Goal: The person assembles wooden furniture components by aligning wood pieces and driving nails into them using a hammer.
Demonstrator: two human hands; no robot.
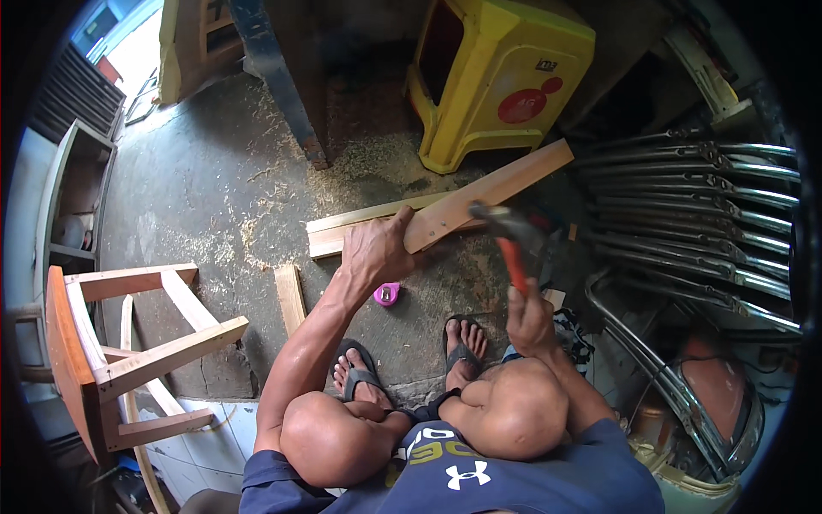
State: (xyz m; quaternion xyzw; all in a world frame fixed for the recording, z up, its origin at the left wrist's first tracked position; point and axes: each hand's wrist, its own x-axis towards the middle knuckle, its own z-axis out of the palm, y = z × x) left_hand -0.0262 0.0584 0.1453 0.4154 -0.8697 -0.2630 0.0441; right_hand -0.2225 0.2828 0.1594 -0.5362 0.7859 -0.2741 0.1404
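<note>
My left hand point(377, 250) is closed around the near end of a wooden board point(501, 190), which slants up and away to the right. Small dark spots like nail heads show on the board near my fingers. Beneath it, another piece of wood point(330, 238) lies crosswise on the floor. In my right hand point(529, 319) is a hammer point(512, 261), gripped by its orange handle. Its dark head is blurred by motion, close to the right side of the board. A pink tape measure point(387, 294) rests on the floor just below my left hand.
A yellow plastic stool point(522, 81) stands beyond the board. Metal tube frames point(693, 210) are stacked at the right. To the left lies a wooden stool frame point(158, 360) on its side. A wood strip point(289, 295) and scattered shavings point(257, 184) lie on the floor, near a blue post point(272, 73).
</note>
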